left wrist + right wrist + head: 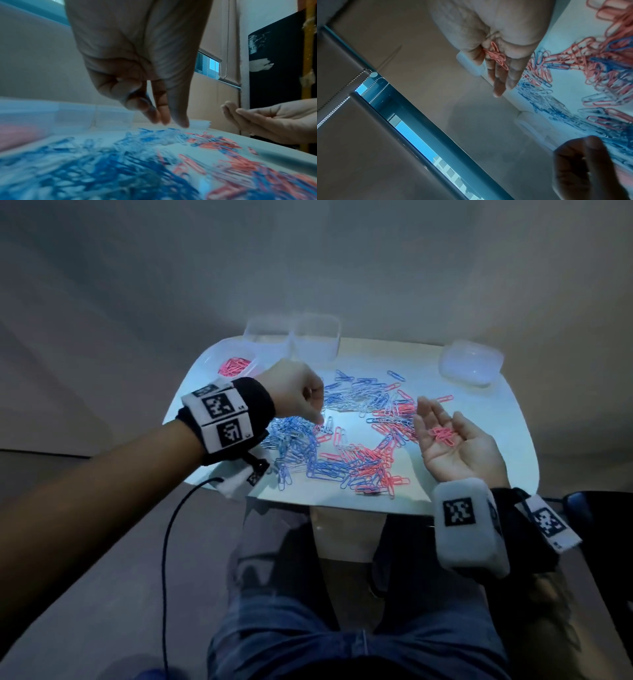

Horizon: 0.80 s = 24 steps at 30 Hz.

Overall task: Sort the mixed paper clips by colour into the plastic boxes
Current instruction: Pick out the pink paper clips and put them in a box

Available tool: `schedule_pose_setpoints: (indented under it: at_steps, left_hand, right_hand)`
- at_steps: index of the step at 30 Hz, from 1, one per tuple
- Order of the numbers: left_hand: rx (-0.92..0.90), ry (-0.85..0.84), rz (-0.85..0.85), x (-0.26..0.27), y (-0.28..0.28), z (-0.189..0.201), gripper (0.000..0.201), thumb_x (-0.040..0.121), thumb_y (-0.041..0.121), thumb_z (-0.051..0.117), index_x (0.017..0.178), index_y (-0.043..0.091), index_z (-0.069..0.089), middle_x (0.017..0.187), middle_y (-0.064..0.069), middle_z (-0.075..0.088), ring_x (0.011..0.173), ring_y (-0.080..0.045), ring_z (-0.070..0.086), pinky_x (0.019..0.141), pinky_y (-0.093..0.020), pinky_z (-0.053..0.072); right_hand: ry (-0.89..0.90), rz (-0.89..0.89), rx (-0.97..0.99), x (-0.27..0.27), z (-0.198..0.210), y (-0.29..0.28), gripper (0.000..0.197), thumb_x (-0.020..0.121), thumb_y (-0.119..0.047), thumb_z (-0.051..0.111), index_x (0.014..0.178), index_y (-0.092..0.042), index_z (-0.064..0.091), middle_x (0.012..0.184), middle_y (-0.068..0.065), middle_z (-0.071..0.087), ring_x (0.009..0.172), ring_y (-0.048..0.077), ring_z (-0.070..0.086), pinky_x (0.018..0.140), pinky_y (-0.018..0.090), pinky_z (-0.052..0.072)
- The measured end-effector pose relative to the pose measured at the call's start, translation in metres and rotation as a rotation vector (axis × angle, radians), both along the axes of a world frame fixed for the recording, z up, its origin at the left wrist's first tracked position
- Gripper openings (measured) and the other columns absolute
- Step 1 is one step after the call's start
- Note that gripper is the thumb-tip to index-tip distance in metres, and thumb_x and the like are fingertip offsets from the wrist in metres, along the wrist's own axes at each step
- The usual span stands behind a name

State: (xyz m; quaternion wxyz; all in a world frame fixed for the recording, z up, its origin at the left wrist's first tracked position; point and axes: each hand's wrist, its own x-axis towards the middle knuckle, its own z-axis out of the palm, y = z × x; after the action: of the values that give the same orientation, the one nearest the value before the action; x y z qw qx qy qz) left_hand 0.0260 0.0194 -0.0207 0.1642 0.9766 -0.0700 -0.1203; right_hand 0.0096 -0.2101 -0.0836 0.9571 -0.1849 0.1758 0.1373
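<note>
Left hand (298, 392) over pile (346, 436), fingertips (164, 119) pinched downward; clip between them? cannot tell. Right hand (455, 440) flat, palm up, cradling pink clips (442, 434). Best: pick pink only, feed palm, then tip into box (236, 364) beyond left hand. White table (486, 419), dim room, window blind (342, 83).

Four plastic boxes (317, 338) are sitting on one table (479, 460). Two hands are showing, and the paper clips (356, 436) are piling up way past counting.

left hand (297, 393) fingers bunched downward; right hand (457, 440) palm up, flat
</note>
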Motion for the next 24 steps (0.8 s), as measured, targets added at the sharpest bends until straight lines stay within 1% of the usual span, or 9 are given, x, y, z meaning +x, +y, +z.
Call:
schedule_pose_setpoints:
  at_steps: [2,3,5,7,8,10,18,20,24]
  left_hand:
    - [0.041,0.009,0.008,0.0,-0.01,-0.003,0.022,0.074,0.03,0.076,0.077,0.012,0.064,0.068,-0.002,0.058,0.069,-0.017,0.052,0.057,-0.022,0.035]
    - [0.079,0.024,0.019,0.0,-0.013,-0.006,0.026,0.074,0.035,0.076,0.075,0.013,0.062,0.064,0.0,0.056,0.067,-0.017,0.051,0.055,-0.023,0.035]
    - [0.143,0.069,0.035,0.0,-0.018,-0.014,0.028,0.073,0.037,0.076,0.075,0.012,0.065,0.064,0.0,0.058,0.067,-0.017,0.053,0.054,-0.023,0.036]
    - [0.153,0.096,0.039,-0.002,-0.022,-0.023,0.023,0.072,0.029,0.078,0.08,0.009,0.07,0.076,-0.005,0.067,0.076,-0.019,0.061,0.063,-0.024,0.043]
    - [0.15,0.1,0.037,-0.003,-0.023,-0.026,0.02,0.073,0.025,0.078,0.082,0.008,0.071,0.082,-0.008,0.07,0.082,-0.021,0.064,0.068,-0.026,0.046]
    - [0.143,0.106,0.035,-0.004,-0.025,-0.03,0.018,0.074,0.019,0.076,0.085,0.005,0.072,0.09,-0.011,0.072,0.089,-0.022,0.065,0.073,-0.027,0.048]
    - [0.082,0.167,0.099,-0.003,-0.02,-0.031,0.022,0.083,0.02,0.068,0.093,0.001,0.071,0.081,-0.008,0.062,0.079,-0.017,0.053,0.057,-0.024,0.037]
    - [0.063,0.153,0.094,-0.005,-0.024,-0.031,0.018,0.083,0.019,0.067,0.088,0.001,0.071,0.079,-0.008,0.061,0.078,-0.018,0.054,0.058,-0.024,0.038]
    - [-0.029,0.107,0.09,-0.004,-0.037,-0.027,0.015,0.088,0.01,0.055,0.073,0.013,0.057,0.071,-0.006,0.06,0.061,-0.009,0.056,0.051,-0.019,0.04]
  right_hand:
    - [-0.002,0.007,-0.017,-0.005,-0.005,0.0,0.02,0.077,-0.008,0.059,0.066,0.006,0.066,0.074,0.017,0.071,0.066,0.022,0.072,0.056,0.033,0.059]
    - [-0.024,0.022,-0.006,-0.007,-0.006,0.001,0.013,0.06,-0.006,0.071,0.065,0.006,0.068,0.075,0.017,0.071,0.067,0.022,0.072,0.058,0.034,0.06]
    - [-0.063,0.04,-0.002,-0.01,-0.007,0.001,0.042,0.032,-0.005,0.081,0.07,0.006,0.069,0.076,0.016,0.072,0.07,0.021,0.073,0.065,0.035,0.059]
    - [-0.048,0.033,-0.039,-0.011,-0.006,0.003,0.036,0.052,-0.01,0.076,0.082,0.003,0.062,0.073,0.012,0.072,0.069,0.018,0.072,0.063,0.03,0.06]
    - [-0.031,0.03,-0.066,-0.011,-0.004,0.004,0.02,0.072,-0.014,0.063,0.085,0.001,0.059,0.071,0.01,0.072,0.068,0.016,0.072,0.062,0.027,0.06]
    - [-0.005,0.009,-0.079,-0.011,-0.002,0.005,0.03,0.095,-0.02,0.036,0.085,0.0,0.057,0.071,0.009,0.072,0.067,0.014,0.072,0.064,0.025,0.058]
    - [0.011,0.012,-0.046,-0.015,0.001,0.004,0.025,0.09,-0.02,0.04,0.086,0.0,0.056,0.072,0.012,0.072,0.065,0.015,0.072,0.061,0.024,0.058]
    - [0.008,0.022,-0.044,-0.015,0.0,0.004,0.023,0.082,-0.02,0.045,0.086,-0.001,0.056,0.073,0.012,0.072,0.066,0.014,0.072,0.062,0.024,0.058]
    - [0.042,0.018,-0.044,-0.013,-0.002,0.003,0.028,0.095,-0.019,0.037,0.084,-0.001,0.056,0.072,0.011,0.072,0.065,0.014,0.072,0.061,0.024,0.058]
